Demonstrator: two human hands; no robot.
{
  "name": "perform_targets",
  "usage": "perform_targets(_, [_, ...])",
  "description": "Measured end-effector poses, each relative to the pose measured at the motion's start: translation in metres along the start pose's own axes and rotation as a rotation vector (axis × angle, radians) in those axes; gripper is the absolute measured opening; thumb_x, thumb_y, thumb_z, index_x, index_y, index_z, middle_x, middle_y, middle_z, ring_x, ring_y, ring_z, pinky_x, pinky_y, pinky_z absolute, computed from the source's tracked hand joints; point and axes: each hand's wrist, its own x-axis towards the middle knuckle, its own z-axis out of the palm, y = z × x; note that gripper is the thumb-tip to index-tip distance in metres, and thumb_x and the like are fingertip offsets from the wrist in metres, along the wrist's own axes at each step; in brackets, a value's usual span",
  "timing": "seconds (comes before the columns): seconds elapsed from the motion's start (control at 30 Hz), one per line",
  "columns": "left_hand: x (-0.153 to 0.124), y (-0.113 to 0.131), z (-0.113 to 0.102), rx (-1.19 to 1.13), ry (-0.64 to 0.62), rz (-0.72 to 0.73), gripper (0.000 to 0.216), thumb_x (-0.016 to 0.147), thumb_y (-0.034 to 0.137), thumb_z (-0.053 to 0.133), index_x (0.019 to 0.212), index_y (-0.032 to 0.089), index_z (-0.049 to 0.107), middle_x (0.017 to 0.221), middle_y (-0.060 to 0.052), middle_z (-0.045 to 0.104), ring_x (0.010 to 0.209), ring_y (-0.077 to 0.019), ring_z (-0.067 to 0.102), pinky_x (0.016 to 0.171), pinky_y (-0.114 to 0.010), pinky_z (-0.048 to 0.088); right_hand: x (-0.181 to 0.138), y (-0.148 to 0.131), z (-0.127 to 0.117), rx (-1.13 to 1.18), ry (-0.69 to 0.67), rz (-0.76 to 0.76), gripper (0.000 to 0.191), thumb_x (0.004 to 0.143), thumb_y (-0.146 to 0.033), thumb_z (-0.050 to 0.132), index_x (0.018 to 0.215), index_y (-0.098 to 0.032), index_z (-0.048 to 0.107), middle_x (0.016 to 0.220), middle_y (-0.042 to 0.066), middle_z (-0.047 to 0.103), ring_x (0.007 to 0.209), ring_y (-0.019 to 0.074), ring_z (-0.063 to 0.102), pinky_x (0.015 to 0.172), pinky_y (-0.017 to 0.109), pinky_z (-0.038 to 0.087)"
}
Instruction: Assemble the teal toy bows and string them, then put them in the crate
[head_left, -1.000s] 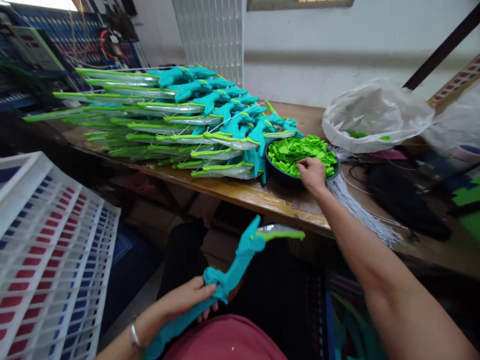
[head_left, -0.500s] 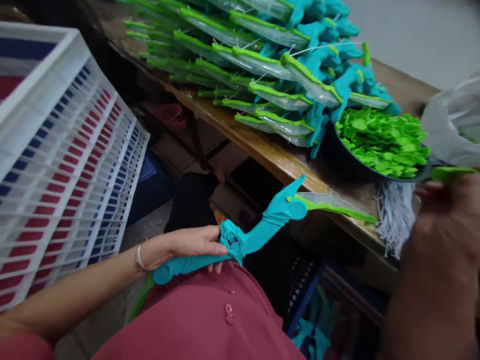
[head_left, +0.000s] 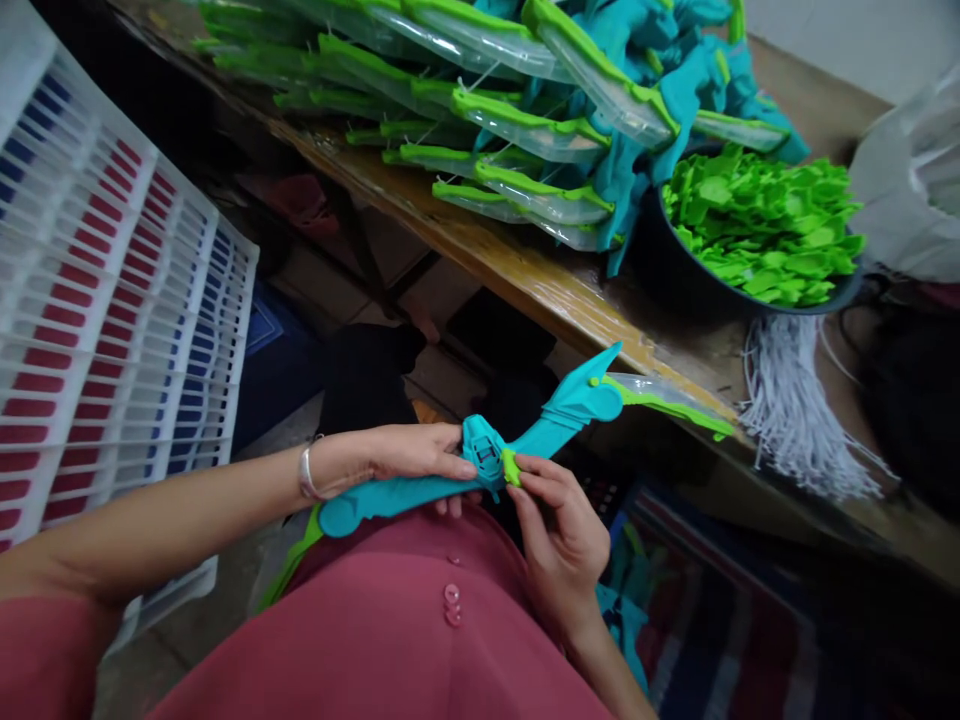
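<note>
My left hand (head_left: 412, 455) is closed around the middle of a teal plastic toy bow (head_left: 551, 435), which lies across my lap with a green and clear limb at its right end. In the bow's centre is a raised hexagonal housing with a dark slot. A small bright green plastic piece (head_left: 511, 466) is pinched between the thumb and fingers of my right hand (head_left: 566, 530), right beside that housing. Whether the piece touches the housing I cannot tell. On the bench, a dark bowl (head_left: 739, 292) holds many similar green pieces (head_left: 772, 220).
Stacked bows (head_left: 525, 130) with green limbs and white strings cover the wooden bench (head_left: 480, 245). A bundle of white strings (head_left: 806, 410) hangs over its edge. At left stands a white slatted crate (head_left: 97, 270). A striped bag (head_left: 735, 610) with teal parts sits below right.
My right hand has come from beside the bowl to the bow's centre, bringing a green piece. My left hand keeps its hold on the bow. The view has shifted slightly.
</note>
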Motion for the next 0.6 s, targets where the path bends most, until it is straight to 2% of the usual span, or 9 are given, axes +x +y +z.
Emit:
perform_targets(0.1, [0.006,-0.003,-0.002,-0.017,-0.040,0.000,0.041,0.087,0.053,0.074,0.102,0.016,0.065,0.081,-0.004,0.073,0.066,-0.0166,0.071,0.057,-0.024,0.054,0.001,0.005,-0.001,-0.132,-0.050,-0.182,0.026,0.092,-0.005,0.068,0.112,-0.021,0.067,0.112,0.010,0.074,0.101,0.0200,0.073,0.084,0.033,0.063])
perform_targets(0.23, [0.012,-0.008,-0.003,-0.041,-0.116,-0.042,0.049,0.083,0.060,0.076,0.102,0.017,0.066,0.072,-0.002,0.072,0.063,-0.0180,0.071,0.060,-0.027,0.057,0.001,0.013,-0.001,-0.204,-0.092,-0.417,0.035,0.091,-0.004,0.068,0.122,-0.019,0.067,0.113,0.012,0.076,0.106,0.0230,0.073,0.087,0.038,0.064])
perform_targets(0.4, [0.010,-0.012,-0.005,-0.072,-0.202,-0.028,0.050,0.082,0.063,0.075,0.097,0.016,0.067,0.073,-0.003,0.073,0.061,-0.0179,0.070,0.064,-0.031,0.060,0.003,0.020,-0.003,-0.196,-0.191,-0.519,0.041,0.093,-0.005,0.065,0.132,-0.016,0.065,0.118,0.012,0.076,0.114,0.0257,0.071,0.091,0.042,0.064])
perform_targets(0.5, [0.009,-0.012,-0.006,-0.065,-0.233,-0.011,0.048,0.082,0.063,0.075,0.094,0.016,0.069,0.081,-0.005,0.074,0.062,-0.0177,0.071,0.063,-0.031,0.060,0.010,0.017,-0.007,-0.202,-0.254,-0.580,0.037,0.096,-0.006,0.061,0.132,-0.013,0.066,0.121,0.014,0.074,0.117,0.0274,0.069,0.092,0.044,0.065])
perform_targets(0.6, [0.007,-0.011,-0.006,-0.045,-0.236,-0.014,0.047,0.084,0.062,0.073,0.094,0.016,0.071,0.082,-0.006,0.074,0.064,-0.0192,0.071,0.062,-0.032,0.060,0.017,0.011,-0.012,-0.242,-0.312,-0.640,0.032,0.099,-0.008,0.056,0.128,-0.012,0.068,0.121,0.016,0.074,0.119,0.0286,0.068,0.092,0.043,0.065])
